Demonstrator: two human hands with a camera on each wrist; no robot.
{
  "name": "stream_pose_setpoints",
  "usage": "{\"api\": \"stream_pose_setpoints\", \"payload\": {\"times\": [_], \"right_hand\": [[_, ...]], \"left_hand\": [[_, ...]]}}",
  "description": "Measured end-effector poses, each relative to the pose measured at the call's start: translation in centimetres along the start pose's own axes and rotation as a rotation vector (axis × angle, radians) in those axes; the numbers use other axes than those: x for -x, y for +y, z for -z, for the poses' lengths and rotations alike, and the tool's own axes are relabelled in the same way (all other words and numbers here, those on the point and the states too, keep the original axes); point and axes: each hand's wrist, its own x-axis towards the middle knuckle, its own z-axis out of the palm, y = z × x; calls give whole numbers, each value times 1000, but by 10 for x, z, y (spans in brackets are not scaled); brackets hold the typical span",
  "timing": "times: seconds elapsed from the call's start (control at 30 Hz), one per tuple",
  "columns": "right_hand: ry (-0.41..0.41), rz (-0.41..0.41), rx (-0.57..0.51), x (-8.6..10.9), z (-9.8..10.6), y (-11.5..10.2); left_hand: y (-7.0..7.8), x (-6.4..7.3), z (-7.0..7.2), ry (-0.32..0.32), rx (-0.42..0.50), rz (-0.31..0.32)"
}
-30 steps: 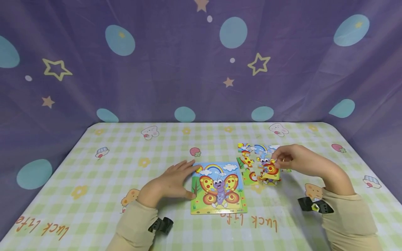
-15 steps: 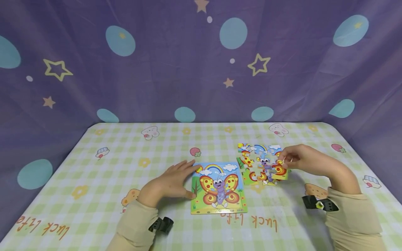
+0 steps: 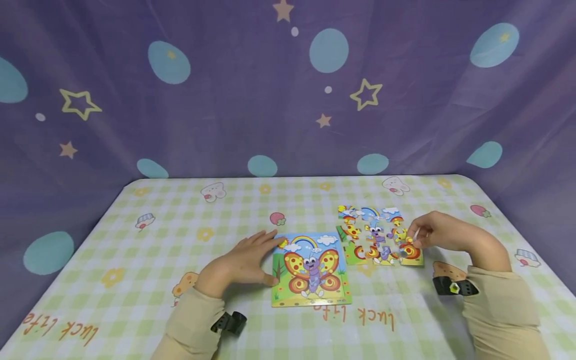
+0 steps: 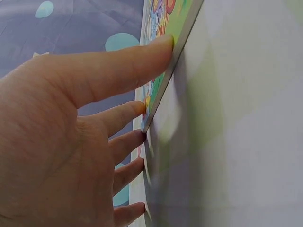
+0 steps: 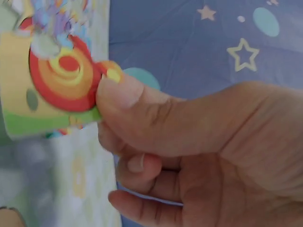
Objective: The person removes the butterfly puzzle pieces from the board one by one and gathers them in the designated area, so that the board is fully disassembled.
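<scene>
Between thumb and fingers my right hand pinches a corner puzzle piece with a red and orange spiral wing on it. It is at the lower right of a group of loose puzzle pieces, which lie with gaps between them and form a butterfly picture. My left hand is spread at the left edge of a flat square butterfly puzzle board. In the left wrist view its thumb rests on the board's edge, and the other fingers are extended, touching the board's corner and the tablecloth.
A checked tablecloth printed with flowers, cakes and lettering covers the table. Behind its far edge hangs a purple curtain with stars and blue ovals. Black straps sit at both wrists.
My right hand has moved right with the pinched corner piece, from over the middle of the loose pieces to their lower right. The left hand stays at the board.
</scene>
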Motion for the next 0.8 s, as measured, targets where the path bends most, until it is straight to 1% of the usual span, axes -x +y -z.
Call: {"api": "stream_pose_setpoints", "payload": {"times": [0.17,0.3,0.43,0.57,0.7,0.8], "right_hand": [[7,-39,32,-7,-3,12],[9,-37,15,-12,-6,19],[13,-25,11,-17,-8,22],[20,-33,9,-19,-9,22],[52,-89,57,-18,-8,18],[83,-135,100,-18,-6,10]], "left_hand": [[-2,-2,0,0,-2,1],[-5,-4,-1,2,-7,-7],[-7,-6,-1,0,-9,-9],[-7,-7,0,-6,-9,-11],[-7,-10,2,-11,-9,-25],[-6,-13,2,-11,-10,-31]]}}
